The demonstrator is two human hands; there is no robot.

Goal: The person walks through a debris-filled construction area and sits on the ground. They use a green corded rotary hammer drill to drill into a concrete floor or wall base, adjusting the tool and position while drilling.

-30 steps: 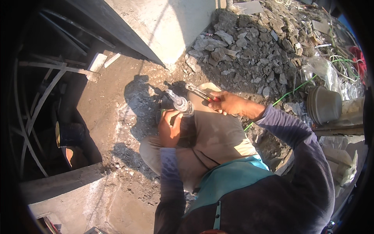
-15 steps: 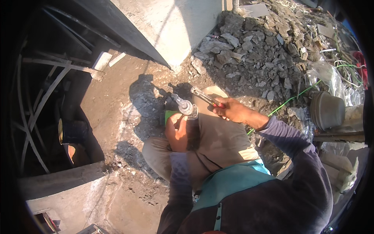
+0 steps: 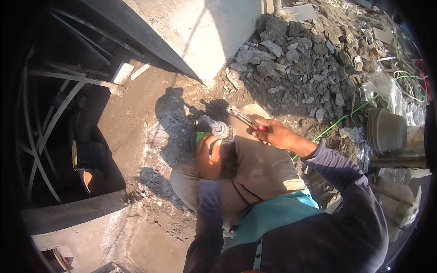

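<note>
A sunlit pale concrete column stands over dusty brown ground ahead of us. Our left hand pinches a round, grey-white fitting with a translucent spout-like end between thumb and finger, holding it in front of our bent legs. Our right hand is wrapped around red-handled metal pliers, whose head points toward the upper left, near the fitting but apart from it; we cannot tell whether their jaws are parted.

Compared with a second ago, a bright green piece shows more clearly beside our left hand, and the whole view sits slightly farther right. Both grips look the same, so we judge that the fitting is simply being steadied, with the pliers ready but not on it.

Beneath the pliers lie our beige trousers. Farther out, a thin green cord crosses grey broken rubble, stacked grey tubs stand right, and a dark cylinder sits in the shadowed pit at left.
</note>
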